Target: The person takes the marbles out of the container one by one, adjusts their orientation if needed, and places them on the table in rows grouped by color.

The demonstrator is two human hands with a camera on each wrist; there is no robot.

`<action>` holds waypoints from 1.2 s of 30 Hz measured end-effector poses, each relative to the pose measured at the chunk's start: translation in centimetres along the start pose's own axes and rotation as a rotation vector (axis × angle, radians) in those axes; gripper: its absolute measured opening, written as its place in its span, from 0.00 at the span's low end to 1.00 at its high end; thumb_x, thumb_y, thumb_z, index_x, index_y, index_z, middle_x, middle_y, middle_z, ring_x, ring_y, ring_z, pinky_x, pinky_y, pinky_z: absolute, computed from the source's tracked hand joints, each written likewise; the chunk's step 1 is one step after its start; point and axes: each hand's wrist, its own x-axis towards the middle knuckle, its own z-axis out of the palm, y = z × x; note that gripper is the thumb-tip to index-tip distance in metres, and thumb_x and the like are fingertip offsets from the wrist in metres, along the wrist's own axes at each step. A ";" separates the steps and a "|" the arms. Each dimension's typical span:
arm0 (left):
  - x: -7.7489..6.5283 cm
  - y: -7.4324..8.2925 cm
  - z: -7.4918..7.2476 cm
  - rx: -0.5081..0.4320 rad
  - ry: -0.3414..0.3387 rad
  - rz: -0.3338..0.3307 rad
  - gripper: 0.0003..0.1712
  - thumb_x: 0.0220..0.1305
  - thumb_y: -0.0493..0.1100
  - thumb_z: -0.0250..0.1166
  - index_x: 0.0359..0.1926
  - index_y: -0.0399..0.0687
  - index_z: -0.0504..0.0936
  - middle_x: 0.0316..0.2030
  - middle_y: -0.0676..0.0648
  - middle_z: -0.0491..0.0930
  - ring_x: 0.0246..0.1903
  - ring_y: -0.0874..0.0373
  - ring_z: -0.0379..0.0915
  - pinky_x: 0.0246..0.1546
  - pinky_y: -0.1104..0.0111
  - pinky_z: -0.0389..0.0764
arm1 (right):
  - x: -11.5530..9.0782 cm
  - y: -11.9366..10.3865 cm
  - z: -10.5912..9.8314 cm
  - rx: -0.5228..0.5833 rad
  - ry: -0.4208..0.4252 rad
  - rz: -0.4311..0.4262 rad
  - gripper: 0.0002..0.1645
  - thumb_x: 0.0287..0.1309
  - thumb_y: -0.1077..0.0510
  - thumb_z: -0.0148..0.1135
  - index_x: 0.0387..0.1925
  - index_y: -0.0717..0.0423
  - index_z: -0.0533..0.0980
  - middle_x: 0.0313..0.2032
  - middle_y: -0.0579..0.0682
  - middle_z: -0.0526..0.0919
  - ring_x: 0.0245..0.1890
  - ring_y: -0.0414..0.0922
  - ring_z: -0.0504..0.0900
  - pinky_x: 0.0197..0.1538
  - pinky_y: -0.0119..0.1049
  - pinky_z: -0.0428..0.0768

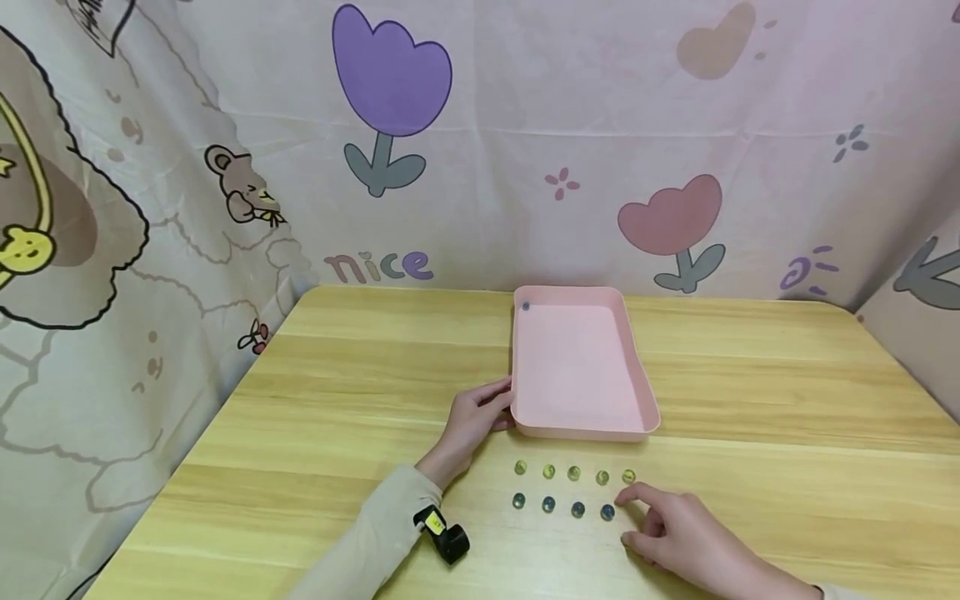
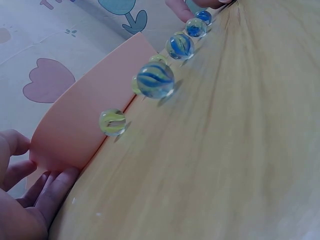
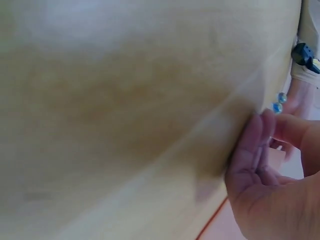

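Note:
Fingers of the left hand (image 1: 471, 423) touch the outer left wall of a shallow pink tray (image 1: 581, 435), near its front corner. Several yellow-streaked glass marbles (image 1: 573, 473) form a row in front of the tray. Closer to the person runs a second row, of several blue-streaked marbles (image 2: 155, 80). At its right end is a blue marble (image 1: 607, 512), right by the index fingertip of the right hand (image 1: 693, 533). That hand's thumb and index finger are spread apart, with nothing seen between them. One small dark marble (image 1: 526, 307) lies in the tray's back left corner.
The wood-grain table (image 1: 360, 375) reaches back to a patterned cloth (image 1: 510, 83) with tulips, which also hangs at the left and right sides. A black wrist camera (image 1: 447, 537) is strapped over the left sleeve (image 1: 375, 533).

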 end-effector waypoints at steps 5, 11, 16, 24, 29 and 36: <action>-0.1 -0.1 0.0 0.002 0.002 -0.003 0.22 0.68 0.41 0.61 0.61 0.41 0.76 0.56 0.39 0.76 0.38 0.56 0.80 0.40 0.67 0.84 | -0.2 -0.2 -0.4 -0.040 -0.042 0.003 0.21 0.52 0.61 0.70 0.48 0.59 0.75 0.16 0.31 0.69 0.17 0.29 0.66 0.21 0.27 0.68; 0.0 -0.3 0.0 0.004 -0.007 -0.003 0.22 0.68 0.42 0.62 0.61 0.40 0.76 0.57 0.38 0.76 0.38 0.55 0.80 0.40 0.67 0.84 | 0.1 -0.7 -2.4 -0.069 -0.058 -0.027 0.17 0.53 0.63 0.68 0.45 0.63 0.77 0.20 0.32 0.71 0.20 0.29 0.67 0.22 0.28 0.71; 0.0 -0.2 0.0 0.007 0.002 -0.017 0.22 0.68 0.42 0.61 0.60 0.41 0.77 0.56 0.39 0.76 0.39 0.55 0.79 0.40 0.67 0.84 | 2.4 -2.4 -5.6 -0.125 0.021 -0.050 0.15 0.53 0.63 0.68 0.43 0.65 0.79 0.23 0.35 0.75 0.23 0.31 0.71 0.24 0.29 0.77; -0.1 -0.3 -0.2 -0.011 0.002 -0.006 0.22 0.68 0.41 0.61 0.61 0.38 0.75 0.57 0.36 0.75 0.39 0.54 0.80 0.41 0.66 0.84 | 8.3 -4.2 -10.5 -0.175 0.070 -0.034 0.16 0.56 0.60 0.67 0.43 0.68 0.79 0.26 0.43 0.78 0.26 0.39 0.73 0.27 0.31 0.76; -0.2 -0.2 -0.2 -0.017 0.000 -0.004 0.23 0.68 0.41 0.61 0.61 0.38 0.75 0.58 0.36 0.74 0.39 0.55 0.80 0.41 0.66 0.84 | 12.5 -4.3 -12.1 -0.196 0.065 0.023 0.20 0.59 0.58 0.64 0.48 0.70 0.77 0.29 0.48 0.81 0.30 0.43 0.77 0.34 0.36 0.77; 0.0 0.1 0.0 -0.016 0.002 0.006 0.22 0.68 0.41 0.62 0.60 0.39 0.77 0.57 0.37 0.76 0.37 0.56 0.80 0.39 0.67 0.84 | 18.7 -3.6 -12.8 -0.101 0.059 0.138 0.26 0.64 0.57 0.59 0.55 0.74 0.72 0.45 0.65 0.82 0.43 0.56 0.82 0.47 0.47 0.81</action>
